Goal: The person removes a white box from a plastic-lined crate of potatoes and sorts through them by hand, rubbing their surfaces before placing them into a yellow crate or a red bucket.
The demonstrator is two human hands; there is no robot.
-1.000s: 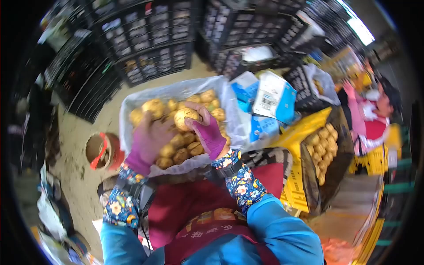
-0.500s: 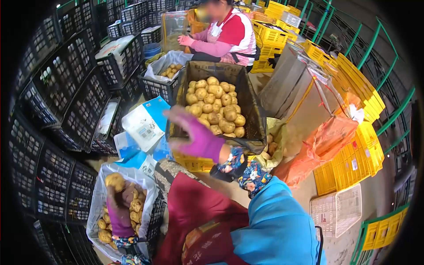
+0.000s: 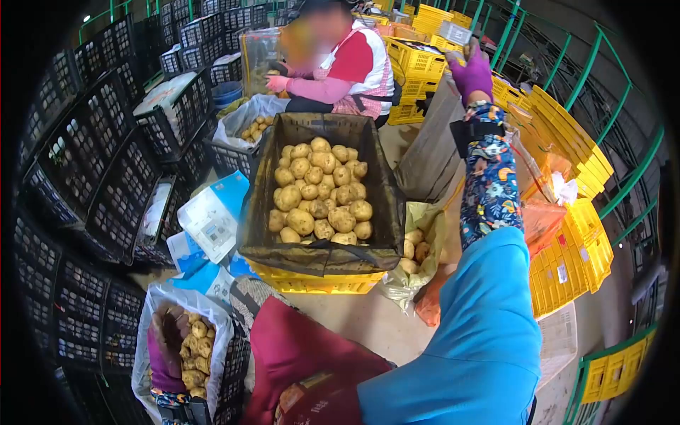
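Observation:
My left hand (image 3: pixel 168 333), in a purple glove with a dark, dirty palm, is down in a crate lined with a white plastic bag (image 3: pixel 227 333). Its fingers look stretched out beside the potatoes (image 3: pixel 197 347) in that crate, and no potato shows in its grasp. My right hand (image 3: pixel 471 73), also purple-gloved, reaches far out at upper right, above the tall grey-sided container. Its fingers are apart with nothing visible between them. In front of me, a dark crate (image 3: pixel 319 258) holds a heap of potatoes (image 3: pixel 322 188) and rests on a yellow crate (image 3: pixel 319 281).
Another person (image 3: pixel 354 64) in pink sleeves sits beyond the dark crate. Black crates (image 3: pixel 99 163) stack along the left. Yellow crates (image 3: pixel 567 262) stand at right. An open sack (image 3: pixel 407 283) of potatoes lies beside the dark crate. Blue-and-white cardboard (image 3: pixel 212 219) lies left.
My right hand has swung from above the dark crate to the upper right, arm extended. The potato at my left hand's fingertips no longer shows there. The view has shifted slightly.

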